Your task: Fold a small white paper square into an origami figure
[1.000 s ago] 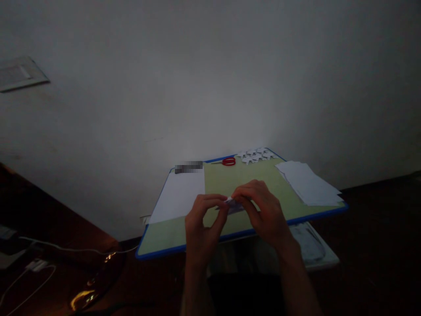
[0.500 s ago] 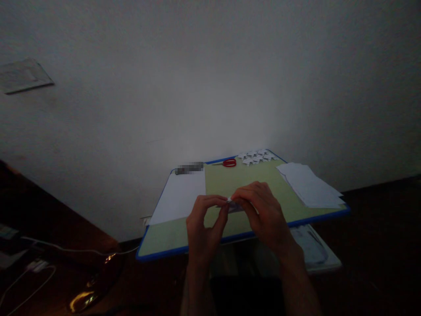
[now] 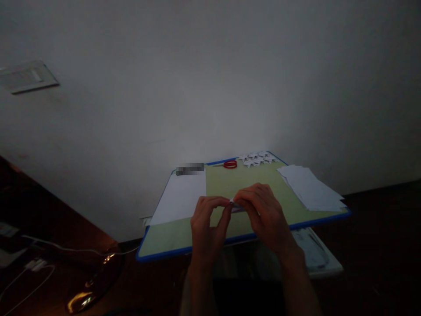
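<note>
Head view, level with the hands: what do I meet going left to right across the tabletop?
White paper sheet, left hand, small folded white paper pinched in the fingertips, right hand, overlapping white sheets.

Small white paper piece (image 3: 238,210), mostly hidden, pinched between fingers (image 3: 224,202) over green tabletop (image 3: 219,181)

green table (image 3: 164,242) with white sheets (image 3: 311,188), red-handled scissors (image 3: 230,164), paper shapes (image 3: 259,161)

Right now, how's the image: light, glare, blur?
Head view: dim overall, floor near black at lower right; head view: gold glare on a glossy object at lower left; head view: pinched paper piece soft, its folds unclear.
</note>
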Demonstrator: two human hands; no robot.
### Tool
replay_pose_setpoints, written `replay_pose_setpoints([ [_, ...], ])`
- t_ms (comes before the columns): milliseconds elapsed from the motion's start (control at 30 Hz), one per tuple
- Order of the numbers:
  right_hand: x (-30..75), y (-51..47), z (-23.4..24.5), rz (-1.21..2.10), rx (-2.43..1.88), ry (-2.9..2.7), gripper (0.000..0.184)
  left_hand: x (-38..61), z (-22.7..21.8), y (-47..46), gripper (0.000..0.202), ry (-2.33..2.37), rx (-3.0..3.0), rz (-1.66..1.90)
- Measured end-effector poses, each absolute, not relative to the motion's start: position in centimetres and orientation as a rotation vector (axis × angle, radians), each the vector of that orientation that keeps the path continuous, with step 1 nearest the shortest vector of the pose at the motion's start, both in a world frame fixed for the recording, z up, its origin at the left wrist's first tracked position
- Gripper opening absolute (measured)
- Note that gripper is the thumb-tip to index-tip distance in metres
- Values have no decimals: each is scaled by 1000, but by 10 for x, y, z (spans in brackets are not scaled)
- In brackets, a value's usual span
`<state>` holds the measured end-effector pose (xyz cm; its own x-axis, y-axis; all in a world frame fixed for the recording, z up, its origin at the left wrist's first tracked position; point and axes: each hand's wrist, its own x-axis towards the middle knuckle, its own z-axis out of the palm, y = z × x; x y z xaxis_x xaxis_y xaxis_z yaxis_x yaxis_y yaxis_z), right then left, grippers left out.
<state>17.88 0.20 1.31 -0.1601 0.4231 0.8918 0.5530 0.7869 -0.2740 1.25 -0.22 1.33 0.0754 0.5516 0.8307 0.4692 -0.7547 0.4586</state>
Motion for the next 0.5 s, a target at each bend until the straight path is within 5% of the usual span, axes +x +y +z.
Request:
replay_pose_setpoints([
  [500, 177, -1, 13, 56, -747, -1686, 14, 11, 1, 0, 6, 900, 1863, 1644],
])
